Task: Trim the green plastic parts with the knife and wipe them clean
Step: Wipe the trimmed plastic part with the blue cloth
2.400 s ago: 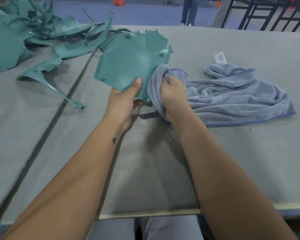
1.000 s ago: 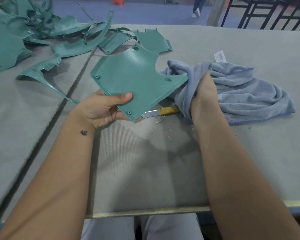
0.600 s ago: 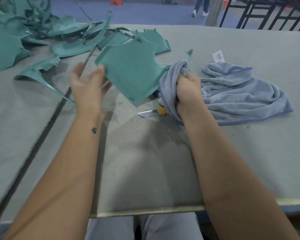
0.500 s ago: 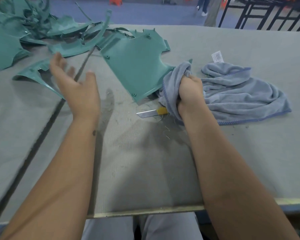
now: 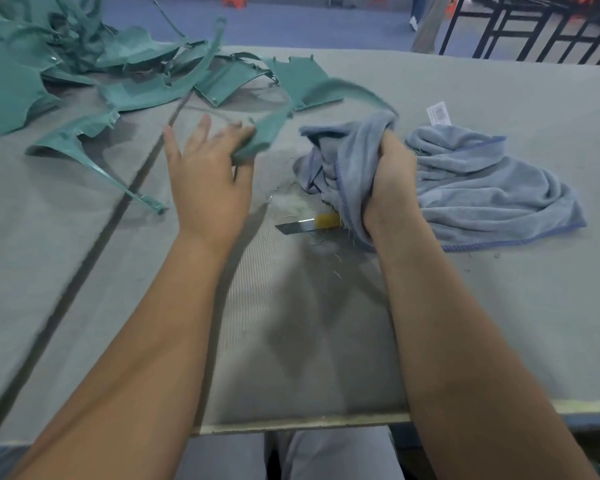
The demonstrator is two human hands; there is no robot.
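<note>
Green plastic part (image 5: 267,133), blurred at frame centre, meets our spread left hand (image 5: 208,171); our right hand (image 5: 392,181) clutches the blue towel (image 5: 482,188) above the knife (image 5: 309,225).

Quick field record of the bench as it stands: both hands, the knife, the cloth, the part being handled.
left hand: fingers extended, touching blurred green plastic part
right hand: grips blue-grey cloth
knife: flat on table, unheld, handle partly under cloth
pile of green parts: far left
part's pose: blurred, cannot tell
</note>
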